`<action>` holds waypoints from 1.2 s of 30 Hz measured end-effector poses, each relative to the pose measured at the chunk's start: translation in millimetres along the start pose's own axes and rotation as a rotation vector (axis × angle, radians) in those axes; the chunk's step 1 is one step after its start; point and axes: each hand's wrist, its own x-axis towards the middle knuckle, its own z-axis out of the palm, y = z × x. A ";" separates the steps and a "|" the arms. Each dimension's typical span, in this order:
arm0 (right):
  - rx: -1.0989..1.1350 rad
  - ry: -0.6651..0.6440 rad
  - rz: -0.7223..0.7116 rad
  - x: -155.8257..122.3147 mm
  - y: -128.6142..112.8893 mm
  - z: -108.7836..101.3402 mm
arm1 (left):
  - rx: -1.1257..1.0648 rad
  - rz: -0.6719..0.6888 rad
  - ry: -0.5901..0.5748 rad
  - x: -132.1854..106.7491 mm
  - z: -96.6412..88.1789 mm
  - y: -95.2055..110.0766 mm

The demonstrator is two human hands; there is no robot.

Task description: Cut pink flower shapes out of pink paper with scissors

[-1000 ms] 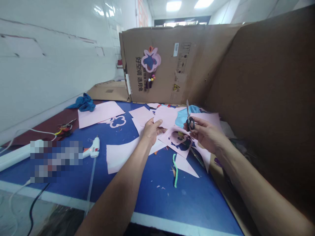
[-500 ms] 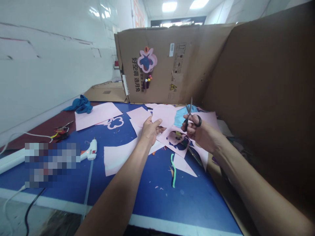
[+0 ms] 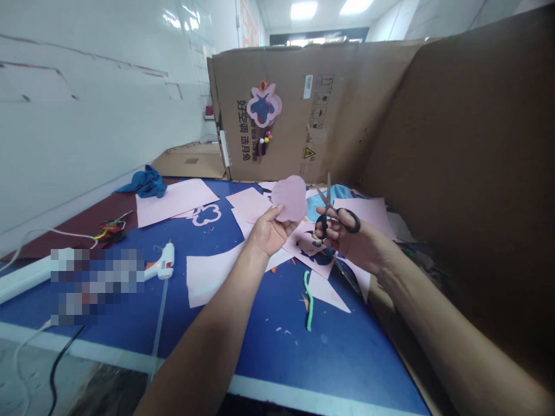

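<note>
My left hand (image 3: 272, 232) pinches the lower edge of a pink flower-shaped paper cutout (image 3: 291, 197), held up above the table with its face tilted toward me. To its right, my right hand (image 3: 342, 231) has its fingers in the black handles of a pair of scissors (image 3: 328, 199). The blades point upward and stand apart, clear of the paper. Beneath the hands lie pink paper sheets (image 3: 214, 274), one with a cut-out opening. A green pipe cleaner (image 3: 309, 300) rests on the blue table (image 3: 269, 358) in front of them.
A white glue gun (image 3: 165, 261) stands at left near a cable. Behind it are a pink flower outline (image 3: 207, 215), a pink sheet (image 3: 177, 199) and a blue cloth (image 3: 145, 182). Cardboard walls (image 3: 338, 115) rise at the back and right, with a flower decoration (image 3: 263, 107) hanging there.
My left hand has tilted the flower cutout, which now looks darker and narrower. The scissors have moved slightly left, with their blades further apart. The camera view has shifted a little.
</note>
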 end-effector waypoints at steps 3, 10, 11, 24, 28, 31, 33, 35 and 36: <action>0.045 -0.072 0.053 1.4 6.0 -1.6 | -0.031 -0.090 -0.057 -4.5 4.5 -3.3; 0.055 -0.239 0.224 3.3 22.1 -0.3 | 0.081 -0.039 0.028 -2.1 5.3 -9.4; 0.051 -0.247 0.236 3.3 23.0 -0.8 | 0.072 -0.024 0.064 -0.8 4.5 -8.5; -0.180 0.027 0.125 2.7 13.5 5.1 | 0.039 0.113 0.316 11.4 -12.9 6.8; -0.227 0.172 -0.039 7.4 16.0 0.6 | 0.119 0.124 0.236 11.3 -13.6 -1.6; -0.228 0.274 -0.141 10.1 15.1 -4.3 | 0.212 0.097 0.161 9.3 -11.7 -7.4; -0.247 0.343 -0.200 11.3 12.8 -7.8 | 0.281 0.067 0.123 6.9 -9.2 -11.0; -0.295 0.402 -0.253 11.5 9.5 -11.0 | 0.343 0.056 0.096 3.9 -5.8 -14.5; -0.326 0.426 -0.275 11.2 7.4 -12.2 | 0.372 0.057 0.085 2.3 -3.9 -16.0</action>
